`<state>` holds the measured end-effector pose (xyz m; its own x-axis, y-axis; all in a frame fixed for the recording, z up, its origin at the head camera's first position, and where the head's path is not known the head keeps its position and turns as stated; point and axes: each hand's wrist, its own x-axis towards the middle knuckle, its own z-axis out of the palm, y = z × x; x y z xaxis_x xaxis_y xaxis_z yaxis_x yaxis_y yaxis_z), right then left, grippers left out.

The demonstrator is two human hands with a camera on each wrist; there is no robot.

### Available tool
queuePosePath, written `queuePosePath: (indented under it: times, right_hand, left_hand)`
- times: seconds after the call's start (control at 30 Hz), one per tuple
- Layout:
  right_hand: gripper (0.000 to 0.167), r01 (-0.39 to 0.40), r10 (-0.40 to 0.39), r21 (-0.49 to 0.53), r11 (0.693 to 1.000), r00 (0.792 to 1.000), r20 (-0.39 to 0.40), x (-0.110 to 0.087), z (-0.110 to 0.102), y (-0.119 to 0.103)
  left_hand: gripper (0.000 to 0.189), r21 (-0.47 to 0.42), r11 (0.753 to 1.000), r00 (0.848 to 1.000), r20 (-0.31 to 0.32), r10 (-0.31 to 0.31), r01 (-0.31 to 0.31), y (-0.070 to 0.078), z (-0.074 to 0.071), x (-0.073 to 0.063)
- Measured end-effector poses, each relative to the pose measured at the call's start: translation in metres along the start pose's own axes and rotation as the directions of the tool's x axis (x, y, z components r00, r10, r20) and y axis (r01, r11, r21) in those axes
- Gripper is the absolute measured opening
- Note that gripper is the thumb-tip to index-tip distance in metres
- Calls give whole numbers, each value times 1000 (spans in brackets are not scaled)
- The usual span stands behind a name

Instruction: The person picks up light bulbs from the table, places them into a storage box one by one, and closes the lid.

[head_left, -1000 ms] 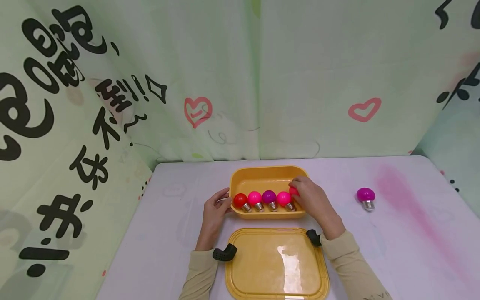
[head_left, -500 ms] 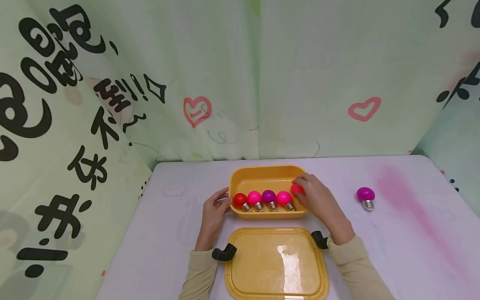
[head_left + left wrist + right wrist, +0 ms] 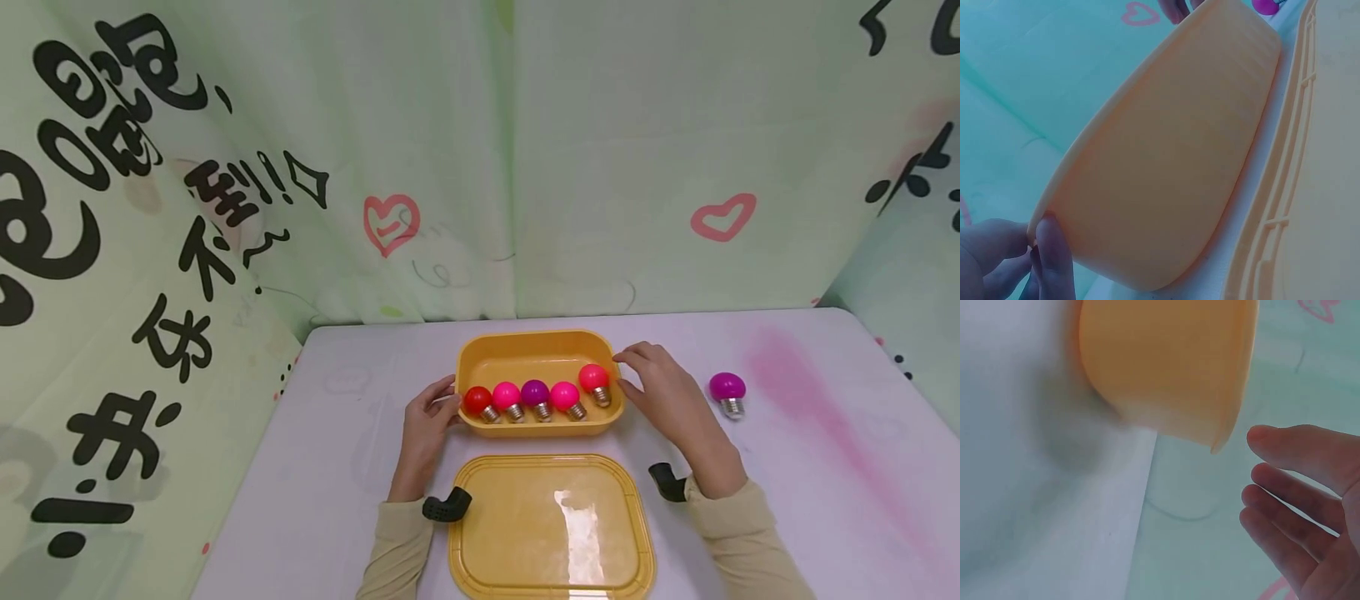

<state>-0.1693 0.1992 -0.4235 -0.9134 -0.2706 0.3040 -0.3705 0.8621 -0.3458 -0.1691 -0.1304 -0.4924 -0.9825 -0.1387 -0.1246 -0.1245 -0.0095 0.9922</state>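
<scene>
A yellow plastic box (image 3: 525, 348) holds a row of several toy light bulbs with silver screw bases. From the left they run red (image 3: 477, 400), pink, purple (image 3: 536, 392) and pink, with a pinkish-red bulb (image 3: 594, 377) at the right end, a bit farther back. My left hand (image 3: 427, 425) pinches the box's left rim between thumb and fingers, as the left wrist view shows. Beside the box's right end is my right hand (image 3: 667, 396), fingers loosely bent and holding nothing; in the right wrist view a gap separates it from the rim.
A yellow lid (image 3: 525, 525) lies flat on the pale table in front of the box. To the right of my right hand, a purple bulb (image 3: 727, 387) lies on the table. Fabric walls (image 3: 600, 167) with writing and hearts stand behind and at both sides.
My right hand has let go of the pinkish-red bulb, which now stays in the box's right end, and has moved out to the right. The left hand keeps its place at the rim.
</scene>
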Motion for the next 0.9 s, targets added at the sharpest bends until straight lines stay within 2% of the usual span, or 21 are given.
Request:
queuePosePath:
  times: [0.47, 0.77, 0.9]
  right_hand:
    - [39, -22, 21, -37, 999, 999, -41, -19, -9, 35]
    - [42, -98, 96, -60, 993, 995, -30, -30, -12, 58]
    - [42, -100, 95, -68, 993, 994, -61, -34, -11, 70]
  left_hand:
    - [38, -22, 999, 999, 18, 33, -32, -1, -2, -1]
    - [38, -19, 1000, 1000, 15, 25, -25, -1, -1, -1]
    - [38, -7, 1000, 1000, 12, 23, -22, -1, -1, -1]
